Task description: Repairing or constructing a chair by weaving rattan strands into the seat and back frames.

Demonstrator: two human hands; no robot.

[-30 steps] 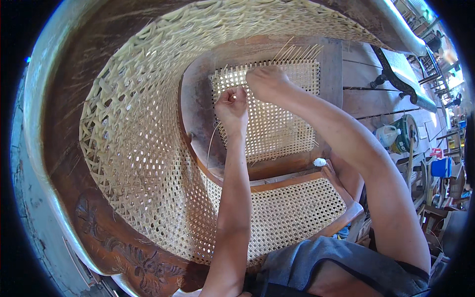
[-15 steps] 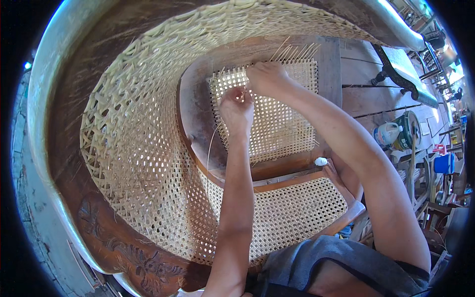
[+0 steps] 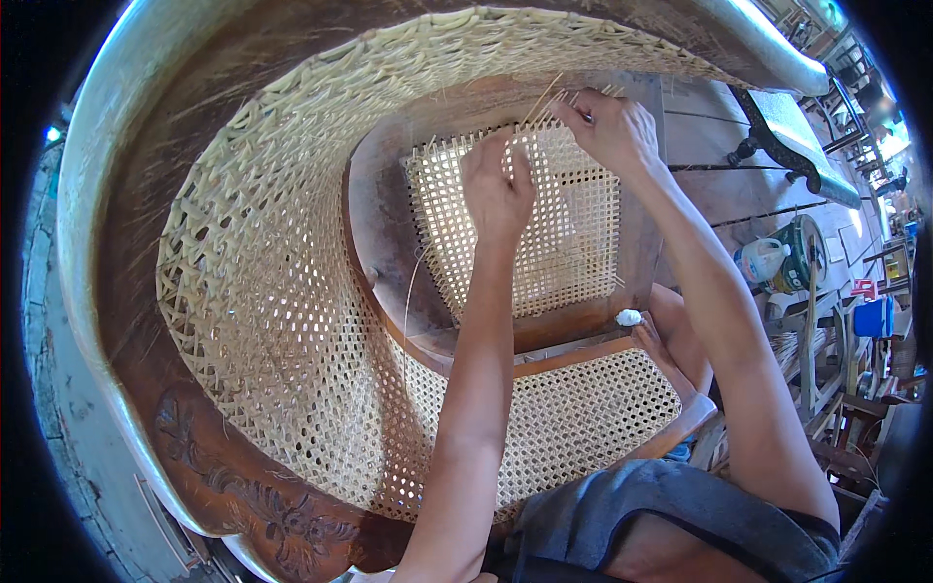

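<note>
Near cane panel's (image 3: 573,228) far edge, left hand (image 3: 500,194), right hand (image 3: 620,131), both half-curled, room between, grip contents unclear

Bright light (image 3: 855,229) falls across a plank floor (image 3: 702,146); dark-legged furniture (image 3: 789,121) stands on it.

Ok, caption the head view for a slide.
Left hand over a woven cane seat, right hand at its loose strand ends.
</note>
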